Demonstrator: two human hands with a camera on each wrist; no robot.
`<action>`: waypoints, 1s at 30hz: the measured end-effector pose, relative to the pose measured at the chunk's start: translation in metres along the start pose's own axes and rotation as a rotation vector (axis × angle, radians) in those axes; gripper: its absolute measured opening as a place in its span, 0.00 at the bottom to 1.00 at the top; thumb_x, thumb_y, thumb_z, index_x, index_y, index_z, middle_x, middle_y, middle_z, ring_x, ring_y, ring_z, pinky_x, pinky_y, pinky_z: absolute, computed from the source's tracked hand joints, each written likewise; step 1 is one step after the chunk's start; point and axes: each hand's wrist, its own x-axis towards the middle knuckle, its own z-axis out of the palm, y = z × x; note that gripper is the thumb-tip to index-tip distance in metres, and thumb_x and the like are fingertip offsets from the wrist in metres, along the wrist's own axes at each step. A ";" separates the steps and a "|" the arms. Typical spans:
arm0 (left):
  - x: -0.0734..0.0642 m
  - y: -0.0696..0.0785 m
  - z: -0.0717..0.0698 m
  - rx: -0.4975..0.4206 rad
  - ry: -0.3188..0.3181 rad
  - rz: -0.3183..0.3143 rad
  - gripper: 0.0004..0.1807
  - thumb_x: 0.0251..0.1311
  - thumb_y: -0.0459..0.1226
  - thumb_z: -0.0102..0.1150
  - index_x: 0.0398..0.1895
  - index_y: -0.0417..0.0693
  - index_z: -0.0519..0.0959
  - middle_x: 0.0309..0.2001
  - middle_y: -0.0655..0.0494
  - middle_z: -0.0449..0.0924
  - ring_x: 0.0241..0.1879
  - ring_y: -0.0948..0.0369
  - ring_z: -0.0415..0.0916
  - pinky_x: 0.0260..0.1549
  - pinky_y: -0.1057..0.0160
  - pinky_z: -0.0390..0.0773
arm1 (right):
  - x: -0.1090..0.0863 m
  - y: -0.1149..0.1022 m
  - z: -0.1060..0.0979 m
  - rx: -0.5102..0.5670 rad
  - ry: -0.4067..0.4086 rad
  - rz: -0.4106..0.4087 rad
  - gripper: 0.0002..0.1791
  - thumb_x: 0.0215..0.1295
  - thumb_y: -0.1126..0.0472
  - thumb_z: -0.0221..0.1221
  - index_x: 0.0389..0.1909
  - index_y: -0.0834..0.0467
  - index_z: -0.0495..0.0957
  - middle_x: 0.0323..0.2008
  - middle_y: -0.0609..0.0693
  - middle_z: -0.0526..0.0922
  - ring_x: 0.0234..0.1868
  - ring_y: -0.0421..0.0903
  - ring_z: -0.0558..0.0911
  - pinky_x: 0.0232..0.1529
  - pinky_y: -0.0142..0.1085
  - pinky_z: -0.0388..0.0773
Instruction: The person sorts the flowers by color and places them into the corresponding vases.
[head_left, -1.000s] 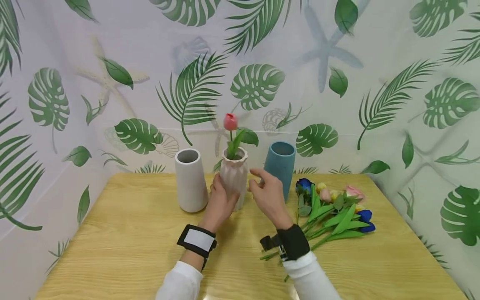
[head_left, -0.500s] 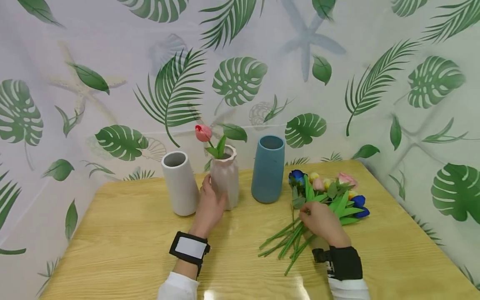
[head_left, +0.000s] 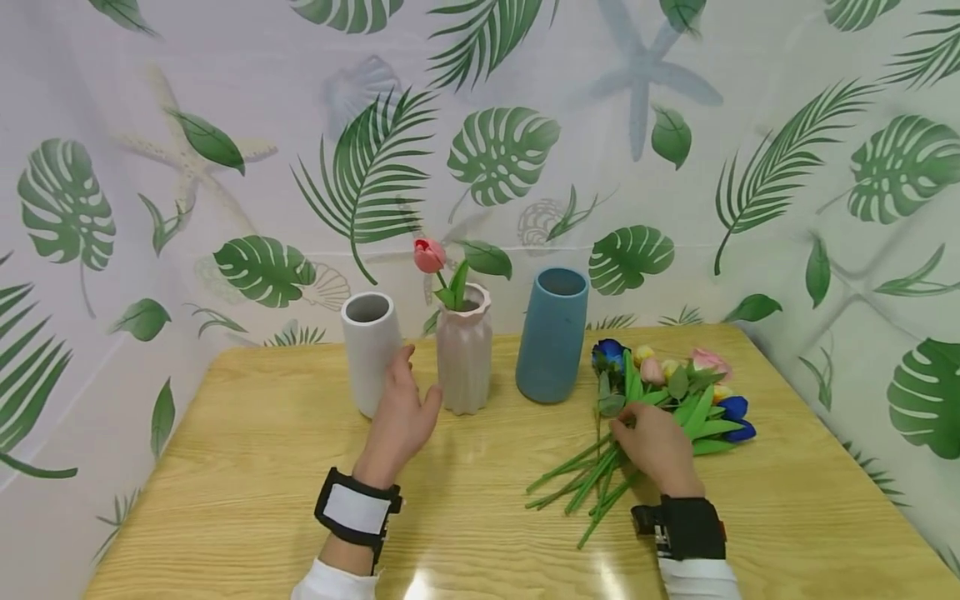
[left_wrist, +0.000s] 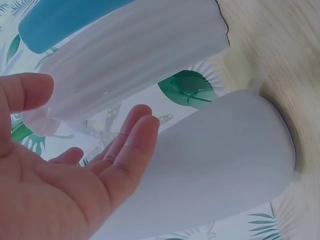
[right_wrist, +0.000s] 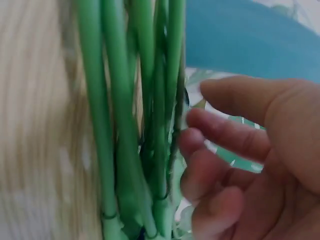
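Observation:
My left hand (head_left: 397, 417) is off to the left of the pale pink fluted vase (head_left: 465, 367), in front of the white vase (head_left: 363, 354). Its fingers are apart and nothing is between them; in the left wrist view the fingers (left_wrist: 132, 155) overlap the white vase, and contact cannot be told. A pink tulip (head_left: 430, 256) leans left out of the fluted vase. Over the bunch of artificial flowers, my right hand (head_left: 660, 446) is beside the green stems (right_wrist: 120, 115). Its fingers are loosely bent, with no stem visible between thumb and fingertips.
A blue vase (head_left: 552, 342) stands between the fluted vase and the flowers. Blue, yellow and pink blooms, such as the pink rose (head_left: 710, 361), lie toward the right on the wooden table (head_left: 247, 483). A leaf-printed cloth (head_left: 555, 50) hangs behind.
My left hand has let go of the fluted vase and drawn back leftward. My right hand has moved from beside that vase to the flower stems. The tulip now leans left.

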 end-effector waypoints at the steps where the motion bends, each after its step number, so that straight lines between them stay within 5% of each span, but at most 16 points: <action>1: -0.001 0.001 0.000 -0.001 -0.005 -0.001 0.36 0.69 0.37 0.51 0.75 0.36 0.48 0.71 0.31 0.54 0.70 0.40 0.59 0.65 0.43 0.66 | -0.001 -0.001 0.001 0.000 -0.008 -0.003 0.16 0.70 0.59 0.57 0.50 0.67 0.78 0.23 0.52 0.78 0.20 0.47 0.71 0.23 0.40 0.64; 6: -0.003 0.001 -0.001 0.009 -0.023 -0.005 0.36 0.70 0.37 0.51 0.75 0.36 0.49 0.71 0.31 0.54 0.70 0.40 0.59 0.64 0.42 0.66 | -0.004 -0.003 0.000 0.040 -0.053 0.013 0.13 0.67 0.62 0.60 0.46 0.68 0.76 0.29 0.55 0.79 0.25 0.48 0.74 0.28 0.42 0.69; 10: -0.002 0.000 -0.001 0.016 -0.029 -0.011 0.36 0.70 0.38 0.51 0.75 0.36 0.48 0.71 0.31 0.54 0.70 0.40 0.58 0.65 0.42 0.66 | -0.003 0.000 -0.003 0.216 0.021 0.062 0.13 0.69 0.65 0.55 0.47 0.71 0.76 0.31 0.58 0.80 0.26 0.49 0.75 0.29 0.43 0.70; 12: -0.002 0.000 -0.002 0.020 -0.035 -0.016 0.36 0.70 0.38 0.52 0.75 0.37 0.48 0.71 0.31 0.54 0.71 0.40 0.58 0.65 0.42 0.66 | -0.002 -0.001 -0.006 0.436 0.097 0.125 0.18 0.69 0.66 0.54 0.56 0.72 0.70 0.29 0.56 0.81 0.23 0.47 0.76 0.27 0.41 0.74; 15: -0.001 -0.001 -0.002 0.032 -0.035 -0.005 0.36 0.70 0.38 0.52 0.74 0.36 0.50 0.70 0.30 0.55 0.70 0.40 0.59 0.65 0.42 0.65 | -0.001 -0.006 -0.016 0.939 0.169 0.183 0.31 0.71 0.66 0.55 0.70 0.67 0.55 0.28 0.49 0.84 0.20 0.41 0.79 0.24 0.34 0.78; 18: 0.002 -0.003 0.000 0.037 -0.042 0.006 0.35 0.70 0.37 0.53 0.74 0.34 0.51 0.69 0.29 0.57 0.70 0.40 0.59 0.66 0.42 0.65 | -0.002 -0.008 -0.024 1.433 0.059 0.174 0.26 0.74 0.65 0.52 0.68 0.55 0.54 0.33 0.43 0.84 0.23 0.35 0.79 0.25 0.26 0.77; 20: 0.006 -0.005 0.005 0.026 -0.054 0.005 0.36 0.69 0.36 0.53 0.74 0.34 0.50 0.70 0.29 0.56 0.70 0.40 0.58 0.66 0.42 0.64 | -0.001 -0.007 -0.027 1.615 -0.080 0.137 0.17 0.77 0.64 0.47 0.63 0.51 0.60 0.37 0.43 0.82 0.26 0.35 0.78 0.28 0.25 0.76; 22: 0.013 -0.005 0.013 0.007 -0.075 -0.020 0.40 0.67 0.38 0.56 0.76 0.36 0.47 0.71 0.29 0.53 0.71 0.40 0.56 0.67 0.43 0.62 | -0.002 -0.009 -0.029 1.683 -0.182 0.077 0.10 0.79 0.64 0.43 0.55 0.50 0.65 0.39 0.45 0.79 0.28 0.37 0.77 0.29 0.26 0.75; 24: 0.022 -0.004 0.019 0.002 -0.080 -0.027 0.47 0.65 0.40 0.60 0.77 0.37 0.43 0.72 0.28 0.51 0.72 0.40 0.54 0.68 0.44 0.61 | -0.002 -0.018 -0.031 1.671 -0.171 0.002 0.08 0.79 0.63 0.44 0.52 0.51 0.67 0.38 0.46 0.79 0.28 0.38 0.78 0.29 0.28 0.76; 26: 0.033 -0.002 0.024 -0.008 -0.082 -0.039 0.54 0.63 0.45 0.64 0.78 0.39 0.38 0.74 0.29 0.48 0.73 0.40 0.52 0.69 0.44 0.60 | -0.002 -0.031 -0.034 1.617 -0.043 -0.061 0.07 0.78 0.62 0.49 0.52 0.54 0.68 0.37 0.47 0.81 0.27 0.39 0.79 0.28 0.29 0.77; 30: 0.053 0.000 0.027 -0.057 -0.099 0.007 0.59 0.60 0.46 0.68 0.78 0.43 0.33 0.74 0.31 0.47 0.72 0.41 0.54 0.68 0.44 0.62 | 0.008 -0.047 -0.029 1.431 0.379 -0.236 0.15 0.74 0.59 0.56 0.55 0.63 0.71 0.37 0.54 0.84 0.26 0.44 0.82 0.27 0.33 0.80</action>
